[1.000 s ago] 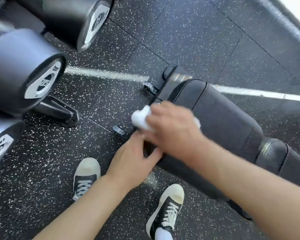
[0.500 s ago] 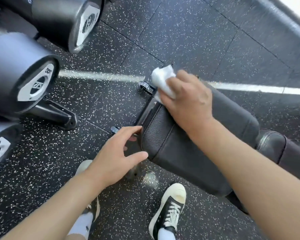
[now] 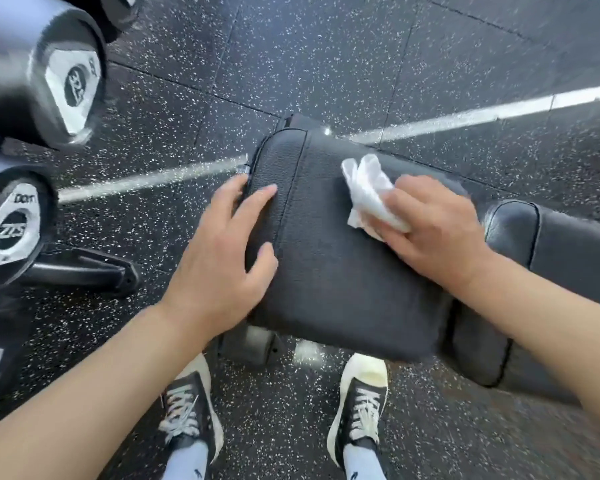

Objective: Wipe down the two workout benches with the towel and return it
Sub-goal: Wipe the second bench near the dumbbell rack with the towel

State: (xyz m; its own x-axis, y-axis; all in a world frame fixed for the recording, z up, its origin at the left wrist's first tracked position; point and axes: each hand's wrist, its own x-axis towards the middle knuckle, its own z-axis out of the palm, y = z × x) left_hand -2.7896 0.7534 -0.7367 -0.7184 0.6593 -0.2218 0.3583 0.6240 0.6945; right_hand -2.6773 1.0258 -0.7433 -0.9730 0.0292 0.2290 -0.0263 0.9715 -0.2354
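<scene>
Wiping step: right hand (image 3: 433, 230) presses the bunched towel (image 3: 369, 192) on the bench (image 3: 343, 271); left hand (image 3: 222, 251) rests flat, fingers spread, at its end. Next likely needs strokes toward the backrest.

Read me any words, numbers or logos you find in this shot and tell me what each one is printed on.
"22.5", blurred, probably: round black badge on the white end cap of the upper black dumbbell.
"22.5", blurred, probably: badge on the lower black dumbbell.
"Dom...", cut short by blur: above that lower badge.
Small dark marks on the white socks: too small to read.
</scene>
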